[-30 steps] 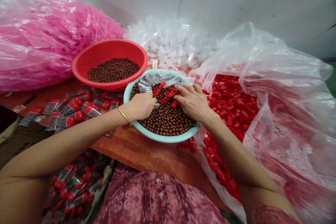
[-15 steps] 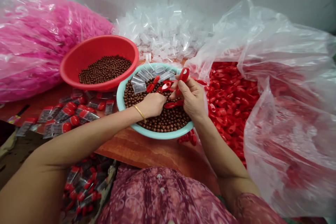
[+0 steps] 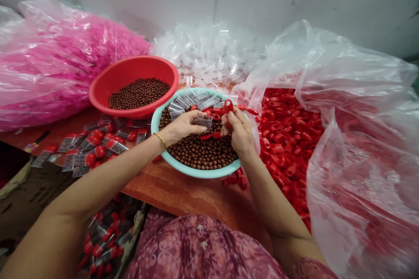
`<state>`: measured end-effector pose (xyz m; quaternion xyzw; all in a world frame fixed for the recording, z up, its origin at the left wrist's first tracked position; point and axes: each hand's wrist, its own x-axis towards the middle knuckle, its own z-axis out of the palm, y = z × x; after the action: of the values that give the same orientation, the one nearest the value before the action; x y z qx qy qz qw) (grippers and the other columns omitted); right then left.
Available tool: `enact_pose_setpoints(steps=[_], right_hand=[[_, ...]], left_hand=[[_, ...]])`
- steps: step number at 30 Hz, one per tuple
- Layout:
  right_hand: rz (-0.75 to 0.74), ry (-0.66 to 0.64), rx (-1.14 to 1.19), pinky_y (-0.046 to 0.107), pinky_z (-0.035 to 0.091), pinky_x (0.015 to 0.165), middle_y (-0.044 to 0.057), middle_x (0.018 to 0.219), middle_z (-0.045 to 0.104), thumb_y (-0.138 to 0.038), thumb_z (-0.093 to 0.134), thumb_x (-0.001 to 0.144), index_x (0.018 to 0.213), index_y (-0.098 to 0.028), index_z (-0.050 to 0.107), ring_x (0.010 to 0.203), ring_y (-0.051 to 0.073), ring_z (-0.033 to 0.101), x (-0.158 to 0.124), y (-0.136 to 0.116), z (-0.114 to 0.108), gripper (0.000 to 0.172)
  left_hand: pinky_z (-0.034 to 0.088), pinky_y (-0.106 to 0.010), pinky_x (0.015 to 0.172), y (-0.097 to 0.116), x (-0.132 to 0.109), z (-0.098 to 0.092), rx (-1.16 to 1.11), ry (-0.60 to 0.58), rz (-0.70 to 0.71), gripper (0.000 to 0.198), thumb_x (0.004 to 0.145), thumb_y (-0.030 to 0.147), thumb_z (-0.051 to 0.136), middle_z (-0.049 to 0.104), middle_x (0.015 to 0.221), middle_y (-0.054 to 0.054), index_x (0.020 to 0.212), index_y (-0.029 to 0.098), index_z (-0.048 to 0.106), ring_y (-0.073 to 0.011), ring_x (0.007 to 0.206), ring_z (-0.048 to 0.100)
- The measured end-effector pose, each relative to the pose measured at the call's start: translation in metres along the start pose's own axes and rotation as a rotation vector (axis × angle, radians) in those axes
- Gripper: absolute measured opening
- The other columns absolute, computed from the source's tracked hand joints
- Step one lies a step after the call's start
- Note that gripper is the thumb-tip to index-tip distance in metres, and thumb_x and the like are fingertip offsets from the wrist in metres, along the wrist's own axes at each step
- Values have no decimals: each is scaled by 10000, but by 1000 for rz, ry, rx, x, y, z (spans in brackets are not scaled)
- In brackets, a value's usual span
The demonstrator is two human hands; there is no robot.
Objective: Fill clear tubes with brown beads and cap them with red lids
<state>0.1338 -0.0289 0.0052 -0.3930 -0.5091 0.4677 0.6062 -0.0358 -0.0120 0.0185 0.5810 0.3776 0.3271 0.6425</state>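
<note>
Two items in the grip, one per hand. We list the left hand (image 3: 181, 124) first: thumb and fingers pinched narrow on a small clear plastic cup (image 3: 205, 122), which stands roughly upright. Right hand (image 3: 241, 134): fingertips pinched on a red plastic cap (image 3: 228, 106), its loop raised above the knuckles. The cup lies just left of the cap, nearer the left hand, with its long axis close to upright; we cannot tell whether the two touch. Directly below: a teal bowl (image 3: 196, 171) of brown beads (image 3: 199, 150), with more clear cups (image 3: 185, 101) along its far side. Gold bangle (image 3: 160, 140) on the left wrist. Farther out: a red basin (image 3: 157, 64) of beads, a heap of clear cups (image 3: 209, 56), a plastic bag of red caps (image 3: 288, 139), a pink-filled bag (image 3: 65, 61), and capped packets (image 3: 88, 148) on a wooden table (image 3: 170, 194).
</note>
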Motion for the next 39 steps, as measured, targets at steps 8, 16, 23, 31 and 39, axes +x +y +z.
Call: enact_pose_setpoints(steps=[8, 16, 23, 31, 39], right_hand=[[41, -28, -72, 197, 323, 393, -67, 602, 511, -405, 594, 755, 833, -197, 583, 403, 42, 400, -2, 1, 1, 222], [-16, -58, -233, 218, 363, 417, -56, 588, 501, -395, 545, 806, 1008, -208, 650, 416, 60, 380, -11, -5, 2, 294], [16, -25, -276, 224, 374, 411, -54, 578, 486, -422, 551, 817, 1066, -217, 633, 418, 72, 387, -12, -11, -5, 333], [60, -231, -315, 196, 367, 415, -52, 648, 575, -287, 673, 675, 913, -188, 638, 443, 54, 438, 10, -22, -11, 261], [-54, -355, -461, 225, 471, 595, -8, 741, 661, -208, 613, 669, 798, -163, 683, 637, 107, 569, 19, -25, -4, 154]], left_hand=[[460, -241, 743, -1, -15, 1, -128, -47, 19, 376, 616, 181, 739, 639, 896, -30, 951, 119, 580, -111, 805, 581], [451, -243, 756, -2, -19, 8, 12, -34, 136, 272, 679, 163, 665, 602, 857, -5, 915, 129, 534, -107, 796, 555], [458, -226, 675, 3, -5, 22, -97, -60, 102, 208, 711, 156, 594, 574, 799, 13, 902, 135, 513, -87, 704, 554], [453, -187, 532, 9, -7, 17, -145, -95, -84, 237, 601, 98, 526, 587, 647, 33, 832, 146, 498, -65, 529, 544], [409, -172, 439, 8, -7, 16, -70, -187, -92, 234, 567, 93, 546, 546, 587, 54, 794, 134, 509, -52, 445, 484]])
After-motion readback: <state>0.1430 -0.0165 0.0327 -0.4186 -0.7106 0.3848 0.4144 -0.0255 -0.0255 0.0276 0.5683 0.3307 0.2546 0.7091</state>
